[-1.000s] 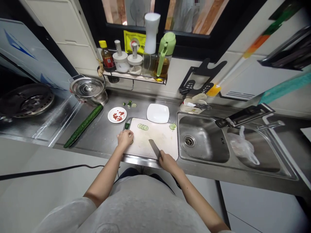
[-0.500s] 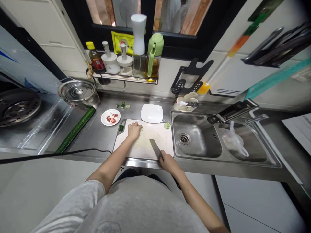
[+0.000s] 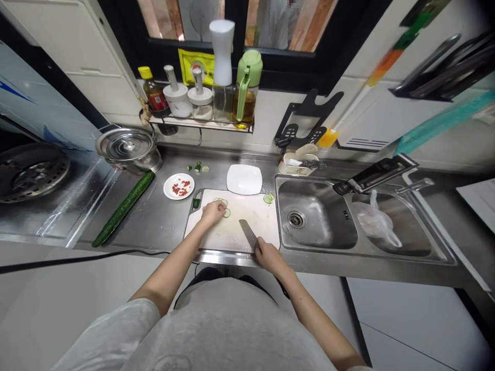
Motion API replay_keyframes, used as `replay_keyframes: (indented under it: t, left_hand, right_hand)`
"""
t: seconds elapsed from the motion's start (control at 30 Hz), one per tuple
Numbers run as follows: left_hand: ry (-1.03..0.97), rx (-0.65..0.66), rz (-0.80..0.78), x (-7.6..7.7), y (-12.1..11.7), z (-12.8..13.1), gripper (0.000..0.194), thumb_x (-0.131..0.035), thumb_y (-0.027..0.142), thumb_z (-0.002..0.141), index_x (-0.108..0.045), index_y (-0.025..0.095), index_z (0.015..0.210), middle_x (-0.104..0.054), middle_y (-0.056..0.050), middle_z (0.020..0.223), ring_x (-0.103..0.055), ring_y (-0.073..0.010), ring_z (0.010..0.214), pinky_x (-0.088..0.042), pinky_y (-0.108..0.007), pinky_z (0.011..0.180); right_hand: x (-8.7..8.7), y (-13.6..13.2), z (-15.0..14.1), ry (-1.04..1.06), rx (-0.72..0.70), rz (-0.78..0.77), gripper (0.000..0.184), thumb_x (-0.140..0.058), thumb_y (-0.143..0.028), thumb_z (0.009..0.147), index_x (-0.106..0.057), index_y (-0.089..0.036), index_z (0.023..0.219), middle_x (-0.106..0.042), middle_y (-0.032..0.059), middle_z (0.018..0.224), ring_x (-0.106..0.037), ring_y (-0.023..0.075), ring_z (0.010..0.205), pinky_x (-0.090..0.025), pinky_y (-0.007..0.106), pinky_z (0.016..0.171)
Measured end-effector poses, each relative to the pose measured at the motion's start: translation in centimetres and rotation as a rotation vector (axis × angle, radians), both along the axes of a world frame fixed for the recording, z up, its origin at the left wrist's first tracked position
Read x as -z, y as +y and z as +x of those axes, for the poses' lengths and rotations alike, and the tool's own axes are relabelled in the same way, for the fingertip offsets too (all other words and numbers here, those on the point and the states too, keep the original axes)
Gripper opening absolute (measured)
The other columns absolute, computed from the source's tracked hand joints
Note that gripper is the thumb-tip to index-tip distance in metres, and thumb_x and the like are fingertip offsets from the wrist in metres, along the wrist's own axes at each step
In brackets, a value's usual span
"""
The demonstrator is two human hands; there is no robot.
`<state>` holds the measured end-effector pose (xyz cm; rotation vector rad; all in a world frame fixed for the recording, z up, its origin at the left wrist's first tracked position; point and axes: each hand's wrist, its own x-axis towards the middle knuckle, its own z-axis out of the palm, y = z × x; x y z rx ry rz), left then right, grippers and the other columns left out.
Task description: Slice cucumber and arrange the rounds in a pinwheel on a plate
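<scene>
A white cutting board (image 3: 216, 239) lies on the counter in front of me. My left hand (image 3: 212, 213) is over its left half, fingers curled and pinched on a cucumber slice (image 3: 227, 213) at the fingertips. More thin slices show just behind those fingers, partly hidden. My right hand (image 3: 267, 254) grips a kitchen knife (image 3: 248, 234) at the board's front edge, its blade pointing up and left over the board. Several cucumber slices (image 3: 268, 198) sit at the far right corner. A dark green cucumber piece (image 3: 196, 202) rests at the far left corner.
Behind the board stand a white square plate (image 3: 244, 179) and a round plate (image 3: 170, 189) with red bits. A whole cucumber (image 3: 124, 208) and a lidded steel pot (image 3: 129, 149) are left. The double sink (image 3: 313, 226) adjoins the right; a condiment rack (image 3: 201, 125) hangs behind.
My left hand has drawn from lying over the slices into a pinch, uncovering some of them. The right hand keeps the knife in nearly the same place.
</scene>
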<state>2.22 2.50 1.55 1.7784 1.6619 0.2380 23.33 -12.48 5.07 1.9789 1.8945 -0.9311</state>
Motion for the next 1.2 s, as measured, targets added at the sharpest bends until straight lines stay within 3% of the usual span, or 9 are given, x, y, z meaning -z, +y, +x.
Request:
replay_keyframes:
  t: [0.13, 0.3, 0.53, 0.8, 1.2]
  left_hand:
    - [-0.025, -0.009, -0.095, -0.1, -2.0, -1.3, 0.017, -0.06, 0.023, 0.073, -0.066, 0.023, 0.088, -0.071, 0.002, 0.086, -0.062, -0.0138, 0.08, -0.041, -0.025, 0.073]
    - [0.09, 0.017, -0.059, 0.5, -3.4, -1.9, 0.018, -0.056, 0.02, 0.076, -0.067, 0.024, 0.089, -0.072, 0.0, 0.087, -0.063, -0.0176, 0.087, -0.038, -0.033, 0.086]
    - [0.161, 0.043, 0.02, 1.2, -3.6, -2.7, 0.024, -0.047, 0.021, 0.083, -0.068, 0.025, 0.093, -0.071, -0.004, 0.101, -0.059, -0.0227, 0.101, -0.034, -0.039, 0.089]
    - [0.136, 0.058, 0.014, 1.6, -3.8, -2.8, 0.023, -0.051, 0.021, 0.081, -0.07, 0.027, 0.093, -0.069, -0.004, 0.1, -0.057, -0.0235, 0.102, -0.034, -0.039, 0.09]
    - [0.133, 0.062, -0.008, 1.7, -3.6, -2.9, 0.023, -0.052, 0.021, 0.08, -0.07, 0.028, 0.094, -0.068, -0.004, 0.101, -0.055, -0.024, 0.104, -0.033, -0.04, 0.091]
  right_hand:
    - [-0.4, -0.1, -0.9, -0.016, -0.022, -0.001, 0.022, -0.034, -0.02, 0.092, -0.045, -0.018, 0.111, -0.065, 0.0101, 0.095, -0.061, 0.0199, 0.084, -0.027, 0.026, 0.06]
    - [-1.3, 0.0, -2.5, -0.028, -0.087, -0.021, 0.024, -0.035, -0.02, 0.092, -0.045, -0.018, 0.113, -0.066, 0.0115, 0.095, -0.062, 0.0215, 0.084, -0.029, 0.026, 0.059]
    - [-1.0, 0.6, -4.6, -0.083, -0.179, 0.012, 0.027, -0.037, -0.016, 0.089, -0.044, -0.018, 0.115, -0.067, 0.0109, 0.091, -0.063, 0.0227, 0.085, -0.033, 0.027, 0.062]
    - [-1.4, 1.5, -5.7, -0.084, -0.228, 0.014, 0.03, -0.035, -0.014, 0.089, -0.042, -0.017, 0.119, -0.067, 0.0115, 0.09, -0.064, 0.0228, 0.086, -0.037, 0.028, 0.066]
    - [-0.7, 1.9, -6.2, -0.092, -0.24, -0.004, 0.031, -0.036, -0.013, 0.089, -0.042, -0.017, 0.118, -0.067, 0.0127, 0.092, -0.064, 0.0243, 0.09, -0.04, 0.029, 0.068]
